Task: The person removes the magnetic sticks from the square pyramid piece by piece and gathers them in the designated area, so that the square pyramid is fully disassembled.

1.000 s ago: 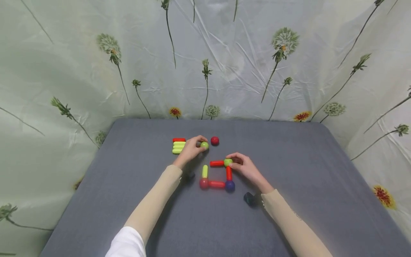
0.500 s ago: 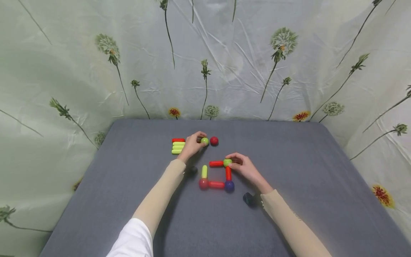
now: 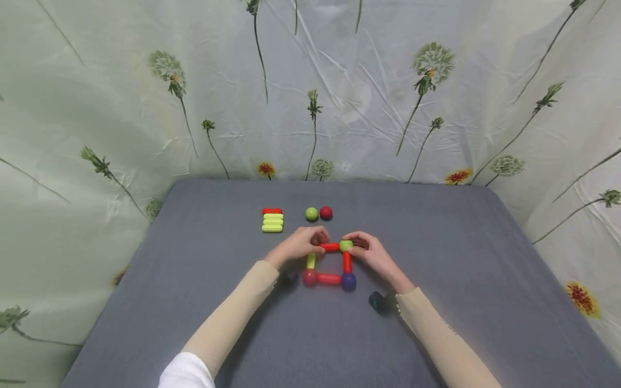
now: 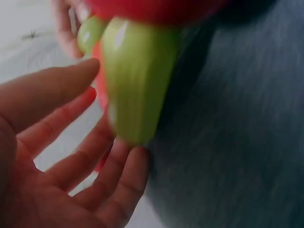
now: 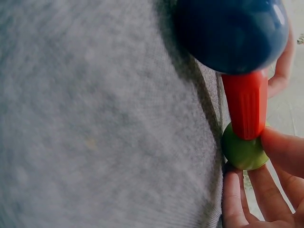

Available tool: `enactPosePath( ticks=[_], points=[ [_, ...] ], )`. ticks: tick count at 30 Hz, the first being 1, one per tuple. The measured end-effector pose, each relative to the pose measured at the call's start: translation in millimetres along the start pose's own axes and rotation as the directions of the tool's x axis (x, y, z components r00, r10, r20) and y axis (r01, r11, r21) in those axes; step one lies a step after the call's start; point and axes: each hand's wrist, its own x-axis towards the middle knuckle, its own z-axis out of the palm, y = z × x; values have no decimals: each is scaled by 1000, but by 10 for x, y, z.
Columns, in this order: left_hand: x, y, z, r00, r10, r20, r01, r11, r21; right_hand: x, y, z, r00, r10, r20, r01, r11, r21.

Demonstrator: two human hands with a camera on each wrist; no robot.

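Note:
A square of toy building rods and balls lies mid-table. Its near side has a red ball (image 3: 310, 277), a red rod (image 3: 329, 278) and a blue ball (image 3: 348, 281). My right hand (image 3: 375, 257) pinches the green ball (image 5: 244, 149) at the far right corner. From that ball run the right red rod (image 5: 245, 104) and the far red rod (image 3: 331, 247). My left hand (image 3: 303, 245) is at the far red rod's left end, thumb and fingers apart around it; contact is unclear. Beside those fingers stands the yellow-green rod (image 4: 137, 80), partly hidden in the head view.
Beyond the square, a loose green ball (image 3: 311, 214) sits next to a loose red ball (image 3: 326, 213). To their left lie a red rod (image 3: 272, 211) and several yellow-green rods (image 3: 273, 222) in a stack. A flowered curtain (image 3: 368, 108) hangs behind the grey table (image 3: 436, 242).
My left hand has set the loose green ball beside the loose red ball, let go, and come back toward the square's far left corner. My right hand stays on its green ball.

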Motion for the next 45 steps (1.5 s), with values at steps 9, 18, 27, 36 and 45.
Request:
enactPosePath(
  ticks=[9,18,27,36,45],
  points=[
    [59,32,125,994,54,-100,-42,993,114,-74,-145,2,1000,-6,14,6,1000,11],
    [-15,5,16,978,66,-199,-32,985,170,-128,-321,19,1000,14,23,-13,1000,-27],
    [-461,-280,-362,933,-59,-356,70,997,17,-148,-317,5,999,4,35,-3,1000,-18],
    [-696,-545,-546,873,-159,-462,246,960,135,-137,-305,6,999,-7,31,8,1000,-27],
    [-679,-522,-518,850,-135,-510,248,955,160,-143,-323,7,1000,-8,26,8,1000,-19]
  ],
)
